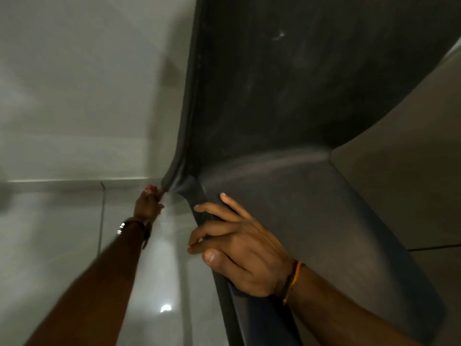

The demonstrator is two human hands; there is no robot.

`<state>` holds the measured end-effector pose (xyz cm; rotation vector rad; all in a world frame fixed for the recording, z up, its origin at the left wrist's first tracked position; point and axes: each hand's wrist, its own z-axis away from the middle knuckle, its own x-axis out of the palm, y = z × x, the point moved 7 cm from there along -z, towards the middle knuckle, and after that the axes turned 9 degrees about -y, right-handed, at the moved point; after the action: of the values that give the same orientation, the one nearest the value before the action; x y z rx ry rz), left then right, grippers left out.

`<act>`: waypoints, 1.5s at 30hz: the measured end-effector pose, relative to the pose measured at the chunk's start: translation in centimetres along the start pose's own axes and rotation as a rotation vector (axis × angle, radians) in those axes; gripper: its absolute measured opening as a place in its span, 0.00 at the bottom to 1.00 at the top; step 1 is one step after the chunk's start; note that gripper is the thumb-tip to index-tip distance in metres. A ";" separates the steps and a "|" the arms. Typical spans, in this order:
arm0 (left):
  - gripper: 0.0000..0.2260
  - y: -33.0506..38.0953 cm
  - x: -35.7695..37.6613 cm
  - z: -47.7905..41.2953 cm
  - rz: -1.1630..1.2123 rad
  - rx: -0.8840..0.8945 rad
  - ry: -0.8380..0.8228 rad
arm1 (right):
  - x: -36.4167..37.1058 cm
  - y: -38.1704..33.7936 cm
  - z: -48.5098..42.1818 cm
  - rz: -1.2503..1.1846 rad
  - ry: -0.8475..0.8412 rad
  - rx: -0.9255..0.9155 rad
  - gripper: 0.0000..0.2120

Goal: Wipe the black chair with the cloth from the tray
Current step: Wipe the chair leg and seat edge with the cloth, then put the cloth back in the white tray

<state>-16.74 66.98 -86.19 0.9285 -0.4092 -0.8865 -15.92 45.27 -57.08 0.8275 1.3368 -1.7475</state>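
Note:
The black chair [274, 96] fills the right of the head view, seen very close, with its back above and its seat below a curved bend. My left hand [148, 204] reaches out to the chair's left rim at that bend. Its fingers are closed on a small reddish bit of cloth [152, 188], which is pressed against the rim. Most of the cloth is hidden in the hand. My right hand [239, 245] grips the seat's left edge lower down, fingers curled over the top and thumb beside the rim.
Glossy pale floor tiles [62, 245] lie left of and under the chair, with a lamp's reflection [166, 308] on them. A pale wall [74, 83] rises behind, meeting the floor at a light skirting line. More floor shows at the right.

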 end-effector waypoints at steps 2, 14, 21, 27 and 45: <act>0.15 -0.4 -0.6 -0.3 -0.041 -0.022 0.005 | 0.0 -0.1 0.0 0.002 0.009 -0.011 0.24; 0.26 3.2 -4.1 13.4 0.578 0.033 -0.205 | 0.0 -0.6 -0.1 0.036 -0.002 -0.010 0.25; 0.21 9.6 -7.5 20.0 0.484 0.231 -0.123 | -0.5 -1.3 -0.2 0.055 -0.068 0.042 0.18; 0.23 17.0 -4.9 29.0 0.217 0.415 -0.148 | -5.0 -4.6 2.2 -0.009 0.068 0.129 0.22; 0.18 55.6 22.8 61.2 -0.426 1.123 -0.419 | -35.4 -13.8 43.4 0.231 0.530 0.697 0.27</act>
<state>-16.40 33.36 -7.35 1.9077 -1.1638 -1.2586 -12.28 11.86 -10.12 1.8547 0.8575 -1.8874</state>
